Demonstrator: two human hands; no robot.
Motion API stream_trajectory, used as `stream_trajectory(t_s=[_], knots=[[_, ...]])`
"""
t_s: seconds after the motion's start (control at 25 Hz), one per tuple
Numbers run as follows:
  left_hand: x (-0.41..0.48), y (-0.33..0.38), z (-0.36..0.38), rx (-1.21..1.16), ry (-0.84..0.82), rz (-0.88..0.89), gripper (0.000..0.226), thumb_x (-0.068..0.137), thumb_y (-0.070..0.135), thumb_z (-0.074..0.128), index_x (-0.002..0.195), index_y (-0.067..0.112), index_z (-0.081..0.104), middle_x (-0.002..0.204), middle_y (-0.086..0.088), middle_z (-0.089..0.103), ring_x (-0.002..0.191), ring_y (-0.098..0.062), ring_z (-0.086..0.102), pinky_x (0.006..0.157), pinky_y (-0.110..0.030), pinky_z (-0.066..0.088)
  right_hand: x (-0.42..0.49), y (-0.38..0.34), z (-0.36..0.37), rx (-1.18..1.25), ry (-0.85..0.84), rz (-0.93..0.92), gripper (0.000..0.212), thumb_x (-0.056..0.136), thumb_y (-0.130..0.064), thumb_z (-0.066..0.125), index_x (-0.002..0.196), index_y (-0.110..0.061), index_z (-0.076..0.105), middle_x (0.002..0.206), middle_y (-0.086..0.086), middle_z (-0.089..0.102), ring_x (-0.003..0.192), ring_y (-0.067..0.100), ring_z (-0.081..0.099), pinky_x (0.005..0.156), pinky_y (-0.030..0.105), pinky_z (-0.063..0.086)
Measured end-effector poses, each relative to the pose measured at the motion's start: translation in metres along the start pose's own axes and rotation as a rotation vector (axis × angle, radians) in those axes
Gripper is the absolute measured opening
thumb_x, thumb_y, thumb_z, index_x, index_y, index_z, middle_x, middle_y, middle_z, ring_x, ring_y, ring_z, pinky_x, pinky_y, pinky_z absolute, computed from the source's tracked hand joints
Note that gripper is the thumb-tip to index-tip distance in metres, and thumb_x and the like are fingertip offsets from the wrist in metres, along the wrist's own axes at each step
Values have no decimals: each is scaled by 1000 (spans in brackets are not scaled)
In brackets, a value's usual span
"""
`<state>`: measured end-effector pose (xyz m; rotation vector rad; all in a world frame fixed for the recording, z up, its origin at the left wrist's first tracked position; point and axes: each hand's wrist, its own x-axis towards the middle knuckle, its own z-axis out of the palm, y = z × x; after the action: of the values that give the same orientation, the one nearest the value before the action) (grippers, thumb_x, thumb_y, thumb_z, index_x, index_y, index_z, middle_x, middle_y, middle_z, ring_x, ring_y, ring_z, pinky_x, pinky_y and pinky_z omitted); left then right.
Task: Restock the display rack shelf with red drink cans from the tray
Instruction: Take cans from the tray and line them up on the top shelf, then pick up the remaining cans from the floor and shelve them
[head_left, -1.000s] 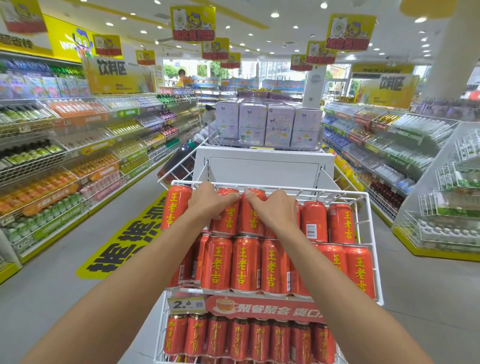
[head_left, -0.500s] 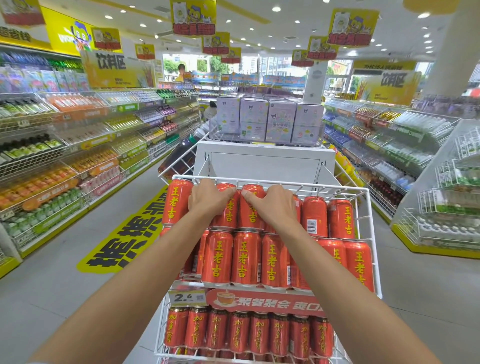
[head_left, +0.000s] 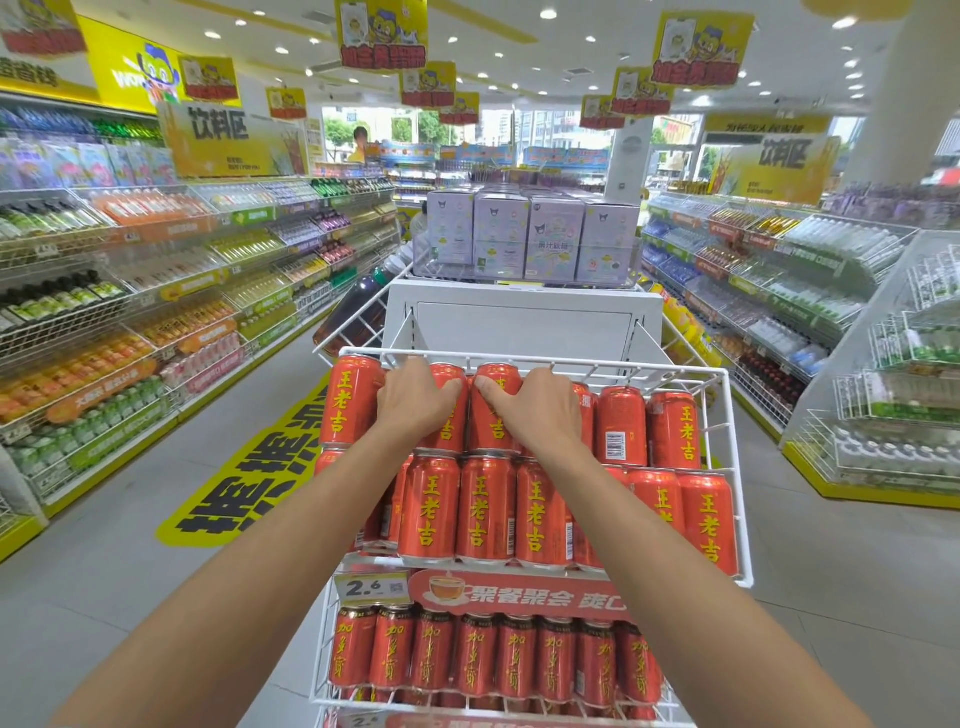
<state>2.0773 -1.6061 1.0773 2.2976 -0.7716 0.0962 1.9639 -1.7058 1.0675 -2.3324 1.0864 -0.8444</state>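
Note:
Red drink cans with yellow lettering (head_left: 485, 512) stand in rows on the top shelf of a white wire display rack (head_left: 730, 467). My left hand (head_left: 415, 402) is curled over the top of one back-row red can (head_left: 449, 428), thumb on its front. Right beside it, my right hand (head_left: 543, 413) grips the neighbouring back-row can (head_left: 493, 410) the same way. The fingers of both hands are hidden behind the cans. More cans (head_left: 621, 426) stand to the right in the back row. No tray is in view.
A lower rack shelf holds darker red cans (head_left: 475, 657) under a price strip (head_left: 509, 592). Behind the rack stand a white cabinet (head_left: 524, 325) and purple boxes (head_left: 550, 239). Stocked drink shelves (head_left: 130, 312) line both aisles. A yellow floor sticker (head_left: 249, 473) lies to the left.
Both hands stay on the same two back-row cans. Only the view shifts slightly.

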Motion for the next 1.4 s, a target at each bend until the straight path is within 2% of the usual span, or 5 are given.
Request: stream_trajectory(t_s=[0.24,0.44,0.96,1.16,1.4], knots=[[-7,-1,-2,-6,-52,-13,36,95,38,63,77,11,46,81,-10,59,105,-40,63,80,-41,45,-3,5,-2,-1,-46,1,56,91,-64,67,93,-8,66,110,18,72,108,39,67,71,35,39],[-11,1,-5,-7,-50,-26,43,95,34,65,66,16,38,67,-2,48,99,-39,64,74,-38,40,-2,4,-1,26,-64,32,55,88,-64,70,90,-9,64,108,17,73,105,39,69,70,36,42],[-20,6,-27,40,-160,-1,35,82,42,64,67,17,44,98,-24,71,101,-43,67,85,-45,53,-10,8,-17,4,-172,0,48,98,-52,61,74,-12,51,93,13,64,91,35,60,70,36,40],[-54,18,-43,203,-112,201,24,89,25,63,91,2,58,92,-17,66,96,-39,65,72,-37,47,-22,21,-34,-86,-241,-162,53,103,-51,52,123,-2,62,126,22,66,119,42,61,92,47,50],[-108,37,-60,608,-428,478,41,94,40,62,111,3,65,109,-14,70,102,-35,64,76,-33,45,-68,36,-73,-436,-366,-381,74,103,-63,43,157,-12,41,161,27,39,150,46,33,122,59,32]])
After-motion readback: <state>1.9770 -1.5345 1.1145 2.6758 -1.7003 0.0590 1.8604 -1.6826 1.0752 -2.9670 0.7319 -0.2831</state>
